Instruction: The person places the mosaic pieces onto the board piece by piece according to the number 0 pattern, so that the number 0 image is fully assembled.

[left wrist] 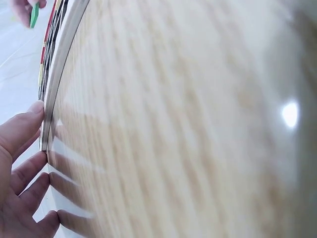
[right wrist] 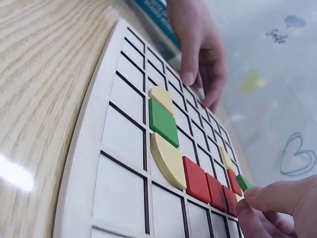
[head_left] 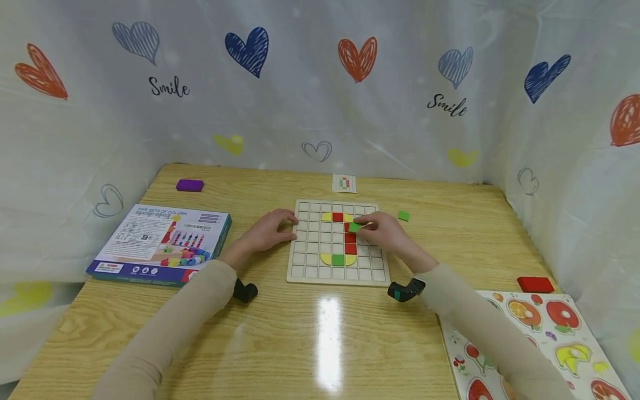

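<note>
A wooden grid board (head_left: 337, 281) lies on the table in front of me. Set in its squares are red tiles (head_left: 350, 248), a green tile (head_left: 338, 260) and yellow rounded pieces (head_left: 326, 259). Between thumb and fingers my right hand (head_left: 385, 230) pinches a green square tile (head_left: 354, 227) over the upper right of the pattern, by the top of the red column. My left hand (head_left: 270, 229) touches the board's left edge with thumb and fingers, which the left wrist view shows spread along the rim. Another green tile (head_left: 403, 215) lies loose to the board's right.
Behind the board is a small pattern card (head_left: 344, 183). A toy box (head_left: 165, 244) lies at left, with a purple block (head_left: 190, 185) beyond it. At right are a red block (head_left: 535, 285) and a fruit puzzle board (head_left: 552, 336) under my right forearm.
</note>
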Demonstrator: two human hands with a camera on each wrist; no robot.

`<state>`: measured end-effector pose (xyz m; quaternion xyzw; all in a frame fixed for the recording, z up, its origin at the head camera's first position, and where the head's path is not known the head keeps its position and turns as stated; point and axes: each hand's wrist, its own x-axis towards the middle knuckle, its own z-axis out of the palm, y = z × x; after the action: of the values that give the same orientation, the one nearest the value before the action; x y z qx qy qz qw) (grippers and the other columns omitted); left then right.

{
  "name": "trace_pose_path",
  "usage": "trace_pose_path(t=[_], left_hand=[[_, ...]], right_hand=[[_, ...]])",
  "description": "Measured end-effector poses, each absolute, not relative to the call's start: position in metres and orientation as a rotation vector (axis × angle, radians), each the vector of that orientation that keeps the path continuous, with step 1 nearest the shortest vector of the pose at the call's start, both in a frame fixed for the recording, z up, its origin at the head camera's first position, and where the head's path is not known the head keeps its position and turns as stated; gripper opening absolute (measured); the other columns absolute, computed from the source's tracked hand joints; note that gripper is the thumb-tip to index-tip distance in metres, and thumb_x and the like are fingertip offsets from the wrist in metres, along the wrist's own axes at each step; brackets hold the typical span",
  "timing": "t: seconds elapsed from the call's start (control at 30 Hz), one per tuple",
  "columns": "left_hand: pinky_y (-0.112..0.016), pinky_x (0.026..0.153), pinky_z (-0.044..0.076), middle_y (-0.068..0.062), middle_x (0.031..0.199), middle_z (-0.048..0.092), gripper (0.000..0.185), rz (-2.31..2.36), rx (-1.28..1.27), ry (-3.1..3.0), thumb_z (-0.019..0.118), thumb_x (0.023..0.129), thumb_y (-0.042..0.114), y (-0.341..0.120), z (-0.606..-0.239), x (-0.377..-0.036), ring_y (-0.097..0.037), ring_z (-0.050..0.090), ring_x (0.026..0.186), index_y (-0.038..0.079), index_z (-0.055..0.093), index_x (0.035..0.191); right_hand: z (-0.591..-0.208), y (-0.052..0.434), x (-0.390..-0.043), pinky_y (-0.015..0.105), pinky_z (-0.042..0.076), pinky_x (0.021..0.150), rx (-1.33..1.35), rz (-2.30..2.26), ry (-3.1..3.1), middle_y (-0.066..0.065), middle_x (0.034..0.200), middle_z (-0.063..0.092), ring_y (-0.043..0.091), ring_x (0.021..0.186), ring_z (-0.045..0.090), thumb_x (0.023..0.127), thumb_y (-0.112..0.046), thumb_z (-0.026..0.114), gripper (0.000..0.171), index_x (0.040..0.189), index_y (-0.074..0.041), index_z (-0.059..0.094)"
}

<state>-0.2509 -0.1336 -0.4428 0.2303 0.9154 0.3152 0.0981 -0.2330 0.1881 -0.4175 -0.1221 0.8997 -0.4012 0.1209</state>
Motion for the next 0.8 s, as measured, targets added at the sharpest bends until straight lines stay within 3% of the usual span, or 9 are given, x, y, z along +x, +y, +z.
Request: trace_pose_path(t=[0.23,0.53,0.8], left_hand=[[-0.052,0.117,0.02,-0.019,0.146,0.044,0.036,0.944,0.715,2.706,0.068,0.093,0.022,-0.134,-0.443,-0.25,-0.036,0.034,0.14,0.006,0.061,0.125],[-0.052,0.117,0.021,-0.019,0.146,0.044,0.035,0.942,0.733,2.707,0.068,0.094,0.022,-0.135,-0.446,-0.253,-0.036,0.034,0.139,0.006,0.061,0.124],[-0.051,0.117,0.021,-0.019,0.147,0.044,0.035,0.944,0.728,2.708,0.068,0.094,0.022,-0.135,-0.446,-0.253,-0.037,0.034,0.139,0.006,0.061,0.124]], right_hand=[[-0.42,0.159,-0.248,0.036,0.053,0.086,-0.429,-1.086,2.65,0.009,0.119,0.065,0.023,0.103,0.063,0.093,-0.017,0.068,0.031,0.123,-0.008,0.068],[-0.426,0.14,-0.257,0.037,0.053,0.088,-0.497,-1.068,2.639,0.01,0.124,0.062,0.026,0.107,0.063,0.093,-0.013,0.068,0.03,0.122,-0.007,0.068],[-0.429,0.132,-0.26,0.03,0.05,0.074,-0.633,-0.956,2.705,0.01,0.114,0.066,0.018,0.086,0.059,0.092,-0.011,0.066,0.03,0.121,-0.003,0.068]])
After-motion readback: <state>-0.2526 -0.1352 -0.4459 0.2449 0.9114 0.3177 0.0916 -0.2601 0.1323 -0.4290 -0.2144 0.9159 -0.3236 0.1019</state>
